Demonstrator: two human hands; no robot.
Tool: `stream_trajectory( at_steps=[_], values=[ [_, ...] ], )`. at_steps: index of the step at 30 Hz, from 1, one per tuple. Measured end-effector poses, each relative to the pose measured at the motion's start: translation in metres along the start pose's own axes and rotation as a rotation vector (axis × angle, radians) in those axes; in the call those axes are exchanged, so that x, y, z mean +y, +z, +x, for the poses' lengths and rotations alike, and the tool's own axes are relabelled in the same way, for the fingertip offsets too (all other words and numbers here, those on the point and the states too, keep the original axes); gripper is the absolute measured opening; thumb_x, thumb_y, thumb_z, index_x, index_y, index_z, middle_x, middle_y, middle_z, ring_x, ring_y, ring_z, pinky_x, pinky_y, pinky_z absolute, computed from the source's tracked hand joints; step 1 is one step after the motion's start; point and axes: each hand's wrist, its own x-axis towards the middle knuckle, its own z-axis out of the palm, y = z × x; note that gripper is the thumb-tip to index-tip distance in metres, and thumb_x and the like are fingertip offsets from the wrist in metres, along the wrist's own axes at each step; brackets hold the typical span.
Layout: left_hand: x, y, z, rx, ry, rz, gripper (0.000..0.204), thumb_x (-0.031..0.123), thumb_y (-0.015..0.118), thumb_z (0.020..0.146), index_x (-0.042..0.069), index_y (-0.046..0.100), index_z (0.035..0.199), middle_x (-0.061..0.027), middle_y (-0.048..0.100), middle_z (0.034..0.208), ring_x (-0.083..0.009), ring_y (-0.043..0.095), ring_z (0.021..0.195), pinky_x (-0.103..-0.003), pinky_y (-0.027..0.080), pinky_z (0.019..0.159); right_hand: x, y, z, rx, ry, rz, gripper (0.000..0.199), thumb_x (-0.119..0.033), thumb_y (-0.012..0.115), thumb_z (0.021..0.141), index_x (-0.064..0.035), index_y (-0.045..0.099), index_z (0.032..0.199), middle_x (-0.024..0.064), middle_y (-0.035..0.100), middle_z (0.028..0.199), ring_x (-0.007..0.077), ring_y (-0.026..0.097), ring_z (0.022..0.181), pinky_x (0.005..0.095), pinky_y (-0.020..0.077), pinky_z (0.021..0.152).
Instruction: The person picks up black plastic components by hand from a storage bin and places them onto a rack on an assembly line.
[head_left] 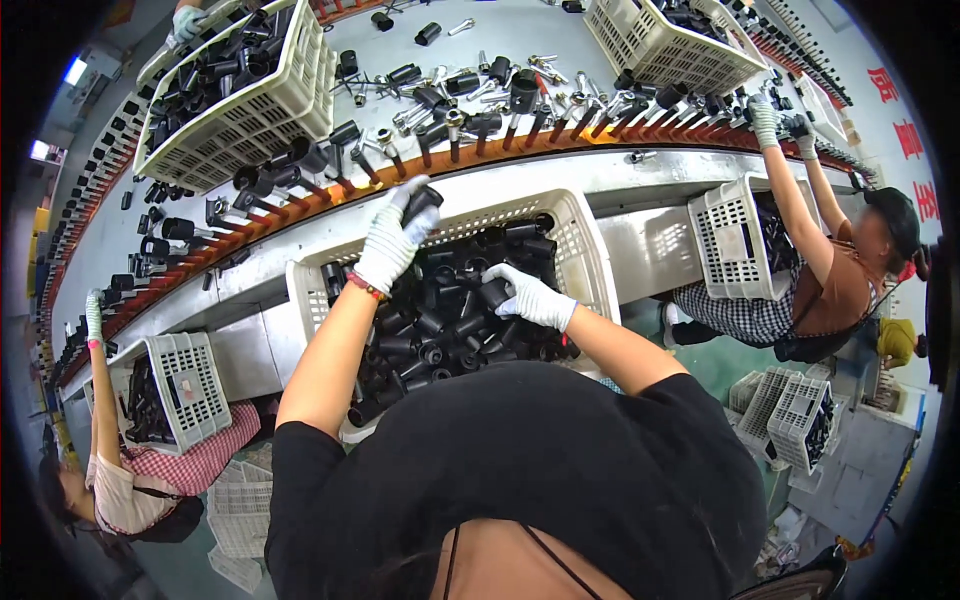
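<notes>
My left hand (pixel 387 245), in a white knit glove, is raised over the far rim of a white plastic crate (pixel 594 245). Its fingers are closed around a black cylindrical sleeve (pixel 424 202), close to the row of pegs. Lower and to the right, my right hand (pixel 538 300), gloved too, grips another black sleeve (pixel 495 292) just above the pile. Many loose black sleeves (pixel 400 345) fill the crate in front of me. Beyond it runs an orange rail (pixel 480 158) with upright pegs, several of them carrying chrome or black parts.
Two more white crates of black parts, at far left (pixel 235 125) and far right (pixel 690 60), stand on the grey table among loose chrome fittings (pixel 470 95). Co-workers sit to my left (pixel 130 475) and right (pixel 840 260), each with a crate. Stacked crates (pixel 795 410) stand on the green floor.
</notes>
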Motion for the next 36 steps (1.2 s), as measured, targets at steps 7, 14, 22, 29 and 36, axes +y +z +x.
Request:
stream_trajectory(
  at_steps=[7, 14, 22, 29, 36],
  values=[
    [0.034, -0.034, 0.095, 0.277, -0.017, 0.241, 0.044, 0.030, 0.073, 0.074, 0.003, 0.061, 0.107, -0.0135, 0.062, 0.094, -0.0254, 0.060, 0.083, -0.034, 0.048, 0.077, 0.007, 0.003, -0.011, -0.047, 0.222, 0.690, 0.039, -0.014, 0.065, 0.082, -0.0113, 0.045, 0.116, 0.0056, 0.053, 0.105, 0.0129, 0.056, 0.076, 0.0272, 0.0453, 0.070],
    [0.029, -0.056, 0.127, 0.046, 0.129, 0.937, 0.027, 0.028, 0.065, 0.076, 0.003, 0.062, 0.087, -0.0166, 0.062, 0.086, -0.0327, 0.059, 0.084, -0.041, 0.047, 0.078, -0.061, -0.041, -0.003, 0.404, -0.258, 0.435, 0.080, -0.011, 0.072, 0.072, 0.0012, 0.029, 0.139, 0.0155, 0.054, 0.120, 0.0193, 0.059, 0.094, 0.0322, 0.0474, 0.084],
    [0.016, -0.095, 0.110, 0.058, 0.015, 1.093, 0.030, 0.033, 0.067, 0.074, 0.010, 0.064, 0.093, -0.0121, 0.062, 0.094, -0.0297, 0.056, 0.092, -0.040, 0.045, 0.080, -0.135, -0.161, 0.091, 1.096, -0.790, 0.504, 0.032, -0.005, 0.072, 0.075, -0.0053, 0.057, 0.103, 0.0026, 0.060, 0.080, 0.0128, 0.058, 0.073, 0.0257, 0.0486, 0.069],
    [0.020, -0.058, 0.026, 0.262, 0.532, 0.511, 0.033, 0.020, 0.068, 0.069, 0.008, 0.057, 0.098, -0.0131, 0.059, 0.087, -0.0336, 0.056, 0.082, -0.043, 0.044, 0.073, -0.121, -0.145, 0.157, 0.978, -0.795, 0.122, 0.029, -0.008, 0.074, 0.069, -0.0069, 0.059, 0.094, 0.0022, 0.061, 0.080, 0.0105, 0.057, 0.072, 0.0251, 0.0490, 0.067],
    [-0.042, 0.074, -0.079, -0.767, 0.131, 0.679, 0.042, 0.027, 0.061, 0.077, 0.010, 0.056, 0.115, -0.0113, 0.056, 0.103, -0.0290, 0.056, 0.099, -0.042, 0.047, 0.083, -0.147, -0.092, 0.166, 0.879, -0.724, -0.230, 0.054, -0.014, 0.073, 0.072, -0.0048, 0.048, 0.119, 0.0159, 0.058, 0.108, 0.0246, 0.056, 0.100, 0.0336, 0.0446, 0.089]
  ],
)
